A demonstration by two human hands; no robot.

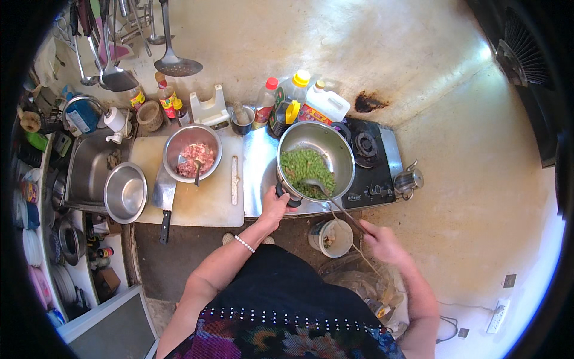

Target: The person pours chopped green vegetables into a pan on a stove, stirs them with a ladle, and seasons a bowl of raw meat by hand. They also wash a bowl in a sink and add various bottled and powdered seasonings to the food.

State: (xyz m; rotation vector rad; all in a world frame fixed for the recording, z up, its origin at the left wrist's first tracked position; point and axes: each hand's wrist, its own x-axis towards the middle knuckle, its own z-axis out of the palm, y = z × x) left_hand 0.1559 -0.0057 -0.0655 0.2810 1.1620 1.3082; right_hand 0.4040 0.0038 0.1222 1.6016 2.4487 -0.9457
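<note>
My left hand grips the black side handle of a large stainless steel pot, which stands at the left side of the gas stove. Chopped green vegetables with brownish bits lie in it. My right hand holds the long handle of a metal ladle or spatula, whose head is in the greens. To the left, a steel bowl holds pinkish minced meat and a spoon.
A cleaver lies on the white cutting board, beside an empty steel basin and the sink. Bottles line the wall. A kettle-like metal pot is right of the stove; a bucket stands below.
</note>
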